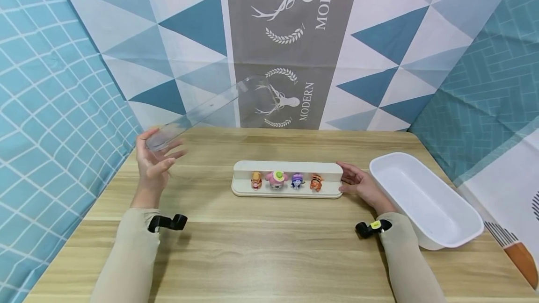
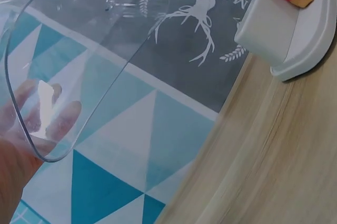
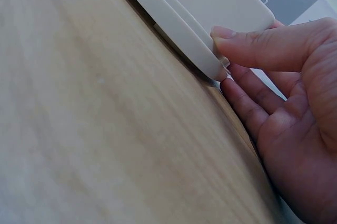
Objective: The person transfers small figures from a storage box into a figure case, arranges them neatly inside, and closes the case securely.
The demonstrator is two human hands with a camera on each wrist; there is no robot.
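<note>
A long clear plastic cover [image 1: 206,109] slants up in the air at the left, its far end higher than the near one. My left hand [image 1: 153,162] holds it by the near end; in the left wrist view the fingers [image 2: 63,121] show through the transparent wall. On the table is a cream display stand [image 1: 290,167] with a raised back step. Several small figurines stand in a row on it, among them a pink one [image 1: 276,179] and a purple one [image 1: 297,181]. My right hand [image 1: 364,186] grips the stand's right end, thumb on top and fingers at its edge.
A white plastic basin [image 1: 429,200] sits at the right, beside my right forearm. The wooden table [image 1: 261,251] meets a patterned cloth backdrop [image 1: 290,50] at its far edge, and a blue checked cloth [image 1: 38,106] hangs on the left.
</note>
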